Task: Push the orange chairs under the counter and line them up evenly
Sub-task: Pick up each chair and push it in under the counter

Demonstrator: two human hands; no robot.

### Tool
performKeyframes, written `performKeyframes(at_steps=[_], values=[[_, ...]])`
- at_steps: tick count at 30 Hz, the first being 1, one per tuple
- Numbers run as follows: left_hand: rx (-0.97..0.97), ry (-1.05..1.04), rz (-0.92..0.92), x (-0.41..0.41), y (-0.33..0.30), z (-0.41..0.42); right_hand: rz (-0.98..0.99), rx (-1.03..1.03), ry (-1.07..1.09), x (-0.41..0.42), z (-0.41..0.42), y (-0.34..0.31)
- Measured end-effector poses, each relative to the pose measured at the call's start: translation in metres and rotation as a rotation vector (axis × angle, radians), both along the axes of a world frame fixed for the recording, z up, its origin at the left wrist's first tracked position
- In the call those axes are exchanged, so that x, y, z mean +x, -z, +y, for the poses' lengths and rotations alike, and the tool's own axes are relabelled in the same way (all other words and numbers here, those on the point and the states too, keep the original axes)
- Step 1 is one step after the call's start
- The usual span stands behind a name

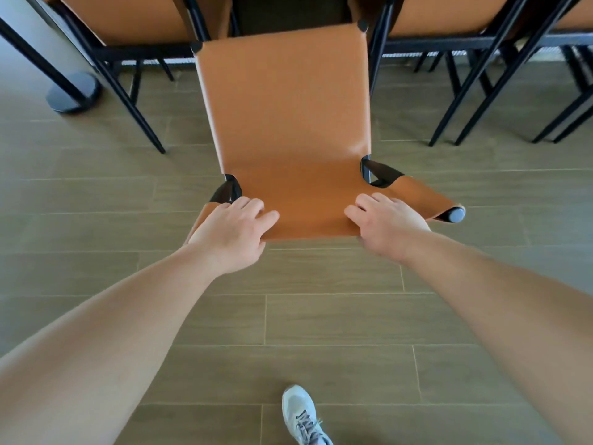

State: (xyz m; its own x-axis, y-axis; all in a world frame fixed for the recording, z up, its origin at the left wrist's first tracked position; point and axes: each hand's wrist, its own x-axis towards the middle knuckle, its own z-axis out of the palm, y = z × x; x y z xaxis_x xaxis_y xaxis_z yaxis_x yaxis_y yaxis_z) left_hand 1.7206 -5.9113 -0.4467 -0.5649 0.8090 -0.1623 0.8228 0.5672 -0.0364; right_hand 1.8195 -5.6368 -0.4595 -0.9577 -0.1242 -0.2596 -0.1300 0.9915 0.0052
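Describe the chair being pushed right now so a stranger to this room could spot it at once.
Look along the row of orange chairs on black legs at the far side of the wood-plank floor. The middle chair juts out of that row. Unlike its neighbours, the left hand and right hand grip its top edge.

Both hands, left (232, 231) and right (386, 224), outstretched, fingers curled

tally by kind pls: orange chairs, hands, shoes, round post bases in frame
Orange chairs: 4 (middle one held at its top edge, one at left, one at right, one cut off at far right)
Hands: 2 (left, right)
Shoes: 1
Round post bases: 1
Total: 8
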Motion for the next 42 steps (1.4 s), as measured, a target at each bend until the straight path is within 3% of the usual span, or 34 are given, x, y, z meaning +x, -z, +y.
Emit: performKeyframes(at_steps=[8, 19, 30, 42], values=[[-0.023, 0.007, 0.03, -0.054, -0.022, 0.017, 0.025, -0.022, 0.01, -0.048, 0.015, -0.017], [-0.112, -0.05, -0.063, -0.117, -0.045, 0.034, 0.024, -0.018, -0.062, -0.114, 0.031, -0.041], [-0.099, -0.033, -0.103, -0.135, -0.051, 0.022, 0.023, -0.027, -0.132, -0.122, 0.023, -0.052], [-0.077, 0.095, -0.124, -0.146, -0.051, -0.02, 0.049, -0.034, -0.003, -0.093, -0.037, -0.047]])
